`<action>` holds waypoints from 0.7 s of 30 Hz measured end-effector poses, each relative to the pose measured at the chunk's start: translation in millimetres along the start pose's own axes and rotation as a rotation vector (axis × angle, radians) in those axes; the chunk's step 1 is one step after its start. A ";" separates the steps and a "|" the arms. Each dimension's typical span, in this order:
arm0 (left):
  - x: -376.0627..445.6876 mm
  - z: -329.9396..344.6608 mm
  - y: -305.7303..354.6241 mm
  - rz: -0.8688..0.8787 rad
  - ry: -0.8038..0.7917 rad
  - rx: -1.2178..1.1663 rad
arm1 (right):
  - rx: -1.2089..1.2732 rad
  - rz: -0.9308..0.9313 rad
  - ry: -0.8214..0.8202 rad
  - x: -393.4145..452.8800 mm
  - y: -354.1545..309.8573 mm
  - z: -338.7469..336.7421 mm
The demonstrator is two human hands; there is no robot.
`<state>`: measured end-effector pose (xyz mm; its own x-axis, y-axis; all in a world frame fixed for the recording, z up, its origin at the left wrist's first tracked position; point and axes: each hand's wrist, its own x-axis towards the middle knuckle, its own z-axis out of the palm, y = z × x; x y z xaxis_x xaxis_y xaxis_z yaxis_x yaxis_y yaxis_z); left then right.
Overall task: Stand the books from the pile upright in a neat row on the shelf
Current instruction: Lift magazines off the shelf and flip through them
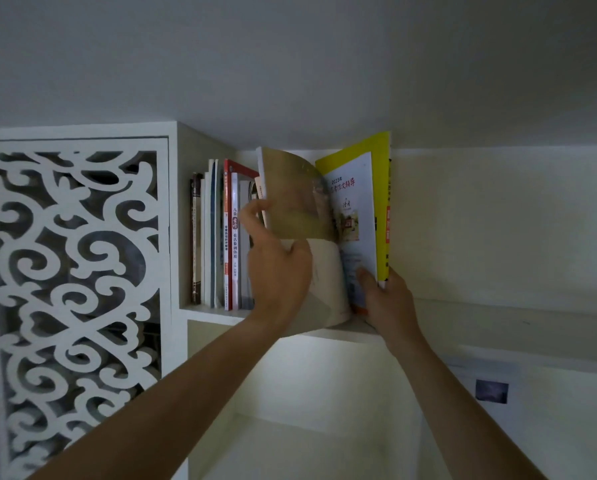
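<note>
Several books point(220, 237) stand upright in a row at the left end of the white shelf point(217, 315). My left hand point(276, 268) grips a thin olive-covered book point(297, 202) that bends and leans against the row. Further right, my right hand point(388, 299) holds the lower edge of a white-and-blue booklet point(354, 220) together with a yellow book point(381, 188) behind it, both nearly upright on the shelf. A pale book point(328, 282) sits between my two hands. The pile is out of view.
A white fretwork panel point(72, 299) closes the cabinet to the left of the shelf. The ceiling point(290, 64) hangs close above the book tops. A lower compartment point(307, 410) opens beneath. The wall to the right carries a small dark picture point(491, 391).
</note>
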<state>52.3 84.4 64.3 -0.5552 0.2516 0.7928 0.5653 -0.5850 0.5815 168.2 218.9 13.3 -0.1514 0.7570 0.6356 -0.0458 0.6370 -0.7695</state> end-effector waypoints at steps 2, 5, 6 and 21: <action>6.8 -14.5 0.4 0.018 0.018 0.006 | 0.040 0.040 -0.015 2.3 2.8 -1.6; 14.1 -36.1 -2.5 0.047 0.037 0.034 | 0.123 0.079 -0.025 5.8 3.3 -2.1; 16.2 -41.0 -5.3 0.044 0.050 0.025 | 0.148 0.094 -0.026 7.0 3.1 -2.1; 29.4 6.2 -11.4 0.197 0.121 0.208 | 0.220 0.087 -0.021 7.8 8.1 -6.1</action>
<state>33.3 103.2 82.1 -0.4842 0.0480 0.8736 0.7749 -0.4401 0.4537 172.6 230.9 12.4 -0.1851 0.8032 0.5663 -0.2451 0.5203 -0.8181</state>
